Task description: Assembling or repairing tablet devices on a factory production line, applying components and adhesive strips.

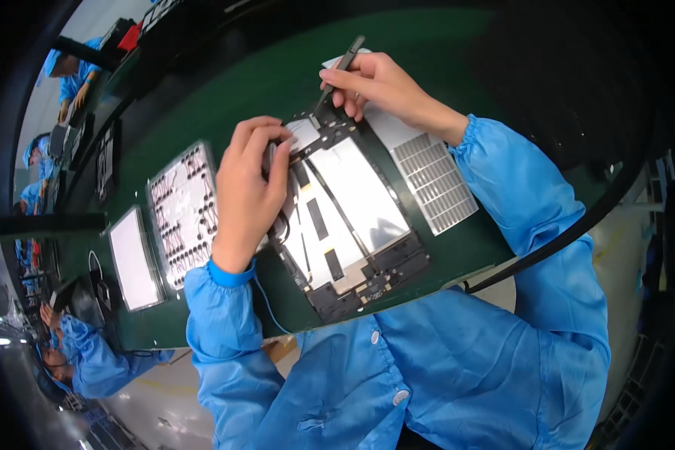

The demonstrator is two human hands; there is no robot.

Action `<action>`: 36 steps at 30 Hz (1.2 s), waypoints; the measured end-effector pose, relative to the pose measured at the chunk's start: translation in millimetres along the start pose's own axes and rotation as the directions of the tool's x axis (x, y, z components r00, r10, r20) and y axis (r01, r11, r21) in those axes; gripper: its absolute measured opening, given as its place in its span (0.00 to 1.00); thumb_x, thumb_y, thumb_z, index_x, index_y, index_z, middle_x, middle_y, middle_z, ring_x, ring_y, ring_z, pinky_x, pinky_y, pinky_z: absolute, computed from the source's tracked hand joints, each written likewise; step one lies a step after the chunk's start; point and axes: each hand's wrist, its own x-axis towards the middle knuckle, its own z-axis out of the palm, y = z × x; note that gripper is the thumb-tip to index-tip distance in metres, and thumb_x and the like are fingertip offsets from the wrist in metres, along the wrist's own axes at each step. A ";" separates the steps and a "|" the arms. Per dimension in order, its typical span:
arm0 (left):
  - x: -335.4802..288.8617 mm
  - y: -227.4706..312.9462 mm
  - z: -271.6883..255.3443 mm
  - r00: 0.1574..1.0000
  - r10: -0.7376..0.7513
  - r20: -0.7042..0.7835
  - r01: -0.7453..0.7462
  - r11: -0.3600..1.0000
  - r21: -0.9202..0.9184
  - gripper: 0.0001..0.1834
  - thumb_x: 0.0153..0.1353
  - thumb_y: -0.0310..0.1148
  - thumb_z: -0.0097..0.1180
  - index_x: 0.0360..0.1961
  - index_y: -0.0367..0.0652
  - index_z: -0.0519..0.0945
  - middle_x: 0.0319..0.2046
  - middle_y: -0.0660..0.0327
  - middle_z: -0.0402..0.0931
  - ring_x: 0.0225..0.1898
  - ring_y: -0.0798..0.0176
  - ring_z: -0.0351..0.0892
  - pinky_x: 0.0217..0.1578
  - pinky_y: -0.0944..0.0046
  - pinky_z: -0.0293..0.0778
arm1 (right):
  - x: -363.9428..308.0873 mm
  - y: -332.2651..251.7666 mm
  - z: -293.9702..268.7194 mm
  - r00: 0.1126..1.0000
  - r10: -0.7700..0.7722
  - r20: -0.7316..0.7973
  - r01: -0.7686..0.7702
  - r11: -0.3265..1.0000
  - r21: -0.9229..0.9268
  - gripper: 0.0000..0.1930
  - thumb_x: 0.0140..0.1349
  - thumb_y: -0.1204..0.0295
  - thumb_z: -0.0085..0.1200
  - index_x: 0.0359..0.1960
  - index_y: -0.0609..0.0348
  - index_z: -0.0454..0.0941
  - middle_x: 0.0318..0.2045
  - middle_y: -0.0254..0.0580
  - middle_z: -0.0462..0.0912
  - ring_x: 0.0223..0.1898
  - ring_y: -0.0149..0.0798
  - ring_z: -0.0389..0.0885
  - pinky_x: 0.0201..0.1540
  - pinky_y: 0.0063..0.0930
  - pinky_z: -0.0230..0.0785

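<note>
An opened tablet-like device (356,187) lies on the green table before me, its silver panels, black strips and dark circuit parts exposed. My right hand (386,90) pinches a pair of dark tweezers (346,58) above the far end. Their tips point down at that end, close to a small whitish piece (303,133). At the far left corner of the device is my left hand (251,180), its thumb and fingers bent together against the edge. What those fingertips hold, if anything, is hidden. A blue band with a thin cord circles the left wrist.
Left of the device stand a clear tray (184,214) of small dark parts with reddish leads and a white flat tray (136,259). To the right lies a sheet of silvery strips (435,184). A black cable (555,251) arcs past my right arm. Blue-clad people (101,356) work at left.
</note>
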 end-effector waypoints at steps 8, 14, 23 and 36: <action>0.1 1.5 9.1 0.997 -0.069 -0.023 0.066 0.991 -0.117 0.08 0.65 0.26 0.56 0.45 0.42 0.82 0.48 0.56 0.79 0.44 0.50 0.80 0.41 0.58 0.76 | 9.3 5.0 6.0 0.998 -0.038 0.042 0.040 0.998 -0.051 0.19 0.70 0.57 0.58 0.40 0.65 0.81 0.27 0.35 0.82 0.26 0.25 0.80 0.27 0.18 0.74; -0.1 2.9 9.9 0.999 0.016 0.048 -0.018 0.998 0.054 0.11 0.63 0.28 0.59 0.45 0.45 0.86 0.48 0.58 0.79 0.50 0.50 0.78 0.52 0.55 0.73 | 8.9 6.9 5.7 0.997 -0.046 0.058 0.053 0.991 -0.119 0.16 0.70 0.61 0.58 0.40 0.64 0.81 0.26 0.36 0.82 0.24 0.25 0.79 0.27 0.17 0.72; -11.7 -2.4 1.3 0.961 0.212 0.177 -0.250 0.940 0.231 0.17 0.67 0.31 0.54 0.55 0.39 0.80 0.59 0.57 0.78 0.64 0.51 0.72 0.68 0.46 0.62 | 3.9 -8.9 22.3 0.924 -0.356 -0.137 0.315 0.916 -0.249 0.12 0.73 0.69 0.55 0.52 0.59 0.81 0.35 0.39 0.87 0.28 0.22 0.78 0.30 0.16 0.68; -98.4 -158.6 -122.8 0.898 -0.303 -0.319 0.370 0.912 0.178 0.07 0.58 0.27 0.63 0.38 0.43 0.86 0.37 0.59 0.81 0.40 0.50 0.82 0.39 0.56 0.77 | 137.2 -15.5 216.5 0.641 -0.402 0.654 0.765 0.404 -0.502 0.11 0.62 0.76 0.61 0.46 0.52 0.81 0.37 0.41 0.86 0.41 0.44 0.85 0.44 0.33 0.77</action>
